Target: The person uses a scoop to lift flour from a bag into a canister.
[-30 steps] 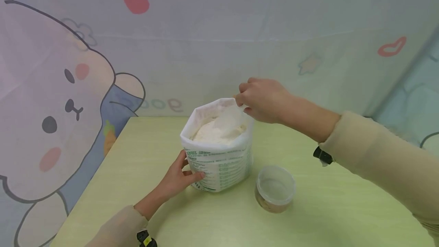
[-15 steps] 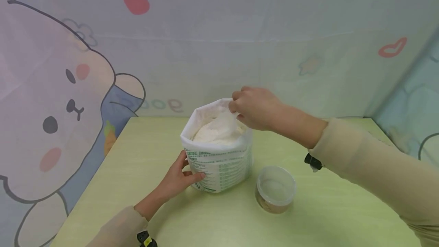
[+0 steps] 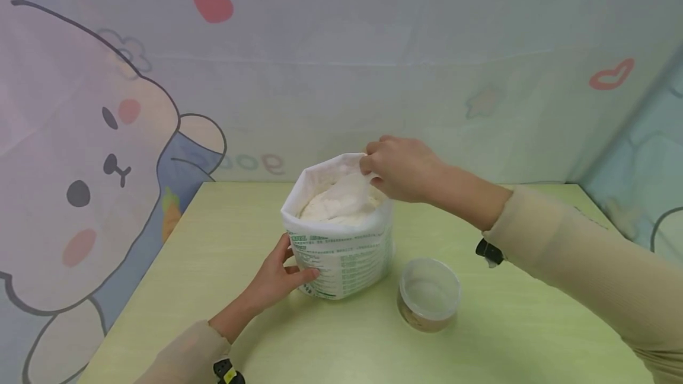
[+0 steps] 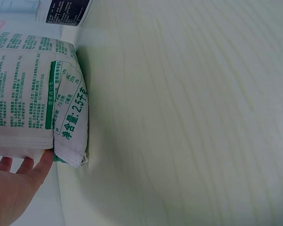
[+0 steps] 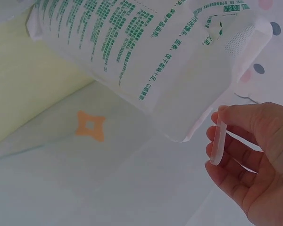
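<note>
An upright white flour bag (image 3: 341,259) with green print and a rolled-down rim stands on the table, filled with white flour (image 3: 320,203). My left hand (image 3: 277,280) holds its left side, thumb across the front and fingers round the side. In the left wrist view, the fingertips (image 4: 45,162) touch the bag's edge. Over the right rim, my right hand (image 3: 400,168) pinches the handle (image 5: 219,143) of a translucent scoop between thumb and fingers. The scoop's bowl (image 3: 354,188) dips into the bag, against the flour. Its lower edge blends into the white.
A clear round plastic tub (image 3: 429,289) without a lid stands just right of the bag; its dark printed label (image 4: 68,10) shows in the left wrist view. The light green table (image 3: 240,218) ends at a printed cloth backdrop (image 3: 331,76) behind the bag.
From the first frame my right hand has come down and slightly left, taking the scoop deeper into the bag. Over the last half second it barely moves. My left hand stays put.
</note>
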`<state>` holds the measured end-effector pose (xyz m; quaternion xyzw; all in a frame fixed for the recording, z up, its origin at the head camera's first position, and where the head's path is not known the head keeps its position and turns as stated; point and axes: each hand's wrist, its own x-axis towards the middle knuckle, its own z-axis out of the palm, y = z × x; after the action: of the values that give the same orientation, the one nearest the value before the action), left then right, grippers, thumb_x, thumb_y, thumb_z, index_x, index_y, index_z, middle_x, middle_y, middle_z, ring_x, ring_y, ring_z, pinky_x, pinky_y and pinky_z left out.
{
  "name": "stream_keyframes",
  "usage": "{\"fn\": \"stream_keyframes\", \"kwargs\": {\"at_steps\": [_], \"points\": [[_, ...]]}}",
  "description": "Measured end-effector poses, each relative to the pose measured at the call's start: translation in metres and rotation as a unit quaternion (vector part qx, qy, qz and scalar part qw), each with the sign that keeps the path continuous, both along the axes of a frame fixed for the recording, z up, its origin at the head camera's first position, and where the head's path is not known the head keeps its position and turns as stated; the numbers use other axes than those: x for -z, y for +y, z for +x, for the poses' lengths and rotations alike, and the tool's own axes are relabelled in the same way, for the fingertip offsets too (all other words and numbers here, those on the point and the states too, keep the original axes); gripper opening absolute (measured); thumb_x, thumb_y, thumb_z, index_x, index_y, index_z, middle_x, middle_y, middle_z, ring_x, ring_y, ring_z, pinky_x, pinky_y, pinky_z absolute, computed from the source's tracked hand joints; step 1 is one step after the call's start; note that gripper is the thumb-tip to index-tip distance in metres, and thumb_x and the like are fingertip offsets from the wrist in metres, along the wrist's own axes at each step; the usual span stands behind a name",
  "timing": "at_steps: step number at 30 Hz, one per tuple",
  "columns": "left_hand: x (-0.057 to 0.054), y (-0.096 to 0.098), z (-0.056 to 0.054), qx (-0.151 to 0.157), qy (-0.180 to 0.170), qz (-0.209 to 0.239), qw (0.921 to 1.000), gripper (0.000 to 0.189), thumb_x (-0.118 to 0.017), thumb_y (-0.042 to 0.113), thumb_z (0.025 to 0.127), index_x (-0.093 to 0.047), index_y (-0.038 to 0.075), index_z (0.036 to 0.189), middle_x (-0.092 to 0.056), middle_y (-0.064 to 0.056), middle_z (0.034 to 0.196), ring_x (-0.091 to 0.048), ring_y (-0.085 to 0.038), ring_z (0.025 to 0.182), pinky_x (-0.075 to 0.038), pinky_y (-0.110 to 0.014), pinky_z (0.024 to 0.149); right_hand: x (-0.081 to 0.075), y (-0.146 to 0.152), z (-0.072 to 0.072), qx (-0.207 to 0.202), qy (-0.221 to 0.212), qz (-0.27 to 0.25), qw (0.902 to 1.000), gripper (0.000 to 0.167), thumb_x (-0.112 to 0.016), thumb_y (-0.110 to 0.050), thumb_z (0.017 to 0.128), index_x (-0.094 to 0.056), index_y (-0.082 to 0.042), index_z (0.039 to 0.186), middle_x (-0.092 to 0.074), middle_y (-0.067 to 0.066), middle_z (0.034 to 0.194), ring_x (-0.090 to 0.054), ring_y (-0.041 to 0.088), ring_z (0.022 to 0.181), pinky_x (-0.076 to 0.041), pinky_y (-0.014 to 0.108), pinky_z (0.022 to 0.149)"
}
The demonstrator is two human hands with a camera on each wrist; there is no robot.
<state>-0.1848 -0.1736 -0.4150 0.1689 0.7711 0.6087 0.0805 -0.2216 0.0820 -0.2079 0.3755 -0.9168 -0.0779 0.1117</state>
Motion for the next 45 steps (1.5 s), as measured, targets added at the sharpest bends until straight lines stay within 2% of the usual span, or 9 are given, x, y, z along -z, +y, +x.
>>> {"fn": "stream_keyframes", "kwargs": {"at_steps": [10, 25, 30, 38, 45], "points": [[0.0, -0.001, -0.001, 0.004, 0.007, -0.004, 1.0, 0.072, -0.072, 0.018, 0.081, -0.028, 0.027, 0.137, -0.043, -0.002, 0.13, -0.046, -0.028, 0.118, -0.051, -0.039, 0.088, 0.003, 0.003, -0.003, -0.008, -0.003, -0.027, 0.9996, 0.014, -0.063, -0.009, 0.083, -0.069, -0.014, 0.093, -0.063, 0.002, 0.091, -0.058, 0.023, 0.089, -0.052, 0.035, 0.061], [0.0, -0.001, -0.001, 0.001, 0.003, -0.003, 1.0, 0.072, -0.073, 0.022, 0.08, -0.029, 0.033, 0.135, -0.044, 0.002, 0.129, -0.046, -0.026, 0.118, -0.05, -0.04, 0.089, 0.011, -0.008, -0.005, -0.012, -0.024, -0.06, 0.9978, 0.008, -0.064, -0.009, 0.083, -0.068, -0.013, 0.089, -0.063, 0.003, 0.087, -0.057, 0.023, 0.081, -0.052, 0.034, 0.063], [0.0, -0.001, -0.001, 0.002, 0.002, 0.0, 1.0, 0.073, -0.073, 0.019, 0.08, -0.029, 0.032, 0.136, -0.043, 0.002, 0.13, -0.046, -0.026, 0.118, -0.05, -0.04, 0.088, 0.013, -0.008, -0.006, -0.028, -0.028, -0.074, 0.9965, 0.006, -0.063, -0.008, 0.082, -0.067, -0.011, 0.086, -0.062, 0.003, 0.084, -0.057, 0.023, 0.078, -0.051, 0.033, 0.063], [0.001, 0.002, -0.003, -0.002, -0.002, 0.002, 1.0, 0.071, -0.072, 0.016, 0.08, -0.03, 0.033, 0.135, -0.043, 0.002, 0.129, -0.046, -0.027, 0.118, -0.051, -0.039, 0.087, 0.013, 0.002, -0.01, -0.019, -0.051, -0.105, 0.993, 0.01, -0.064, -0.008, 0.081, -0.068, -0.012, 0.089, -0.064, 0.002, 0.088, -0.059, 0.022, 0.083, -0.052, 0.035, 0.064], [-0.002, 0.004, -0.003, 0.004, 0.007, 0.005, 1.0, 0.071, -0.071, 0.014, 0.081, -0.028, 0.025, 0.136, -0.042, -0.003, 0.13, -0.046, -0.03, 0.118, -0.051, -0.039, 0.087, 0.015, 0.013, -0.015, -0.02, -0.064, -0.13, 0.9893, 0.012, -0.064, -0.008, 0.082, -0.069, -0.012, 0.093, -0.065, 0.002, 0.092, -0.059, 0.022, 0.088, -0.052, 0.036, 0.07]]}}
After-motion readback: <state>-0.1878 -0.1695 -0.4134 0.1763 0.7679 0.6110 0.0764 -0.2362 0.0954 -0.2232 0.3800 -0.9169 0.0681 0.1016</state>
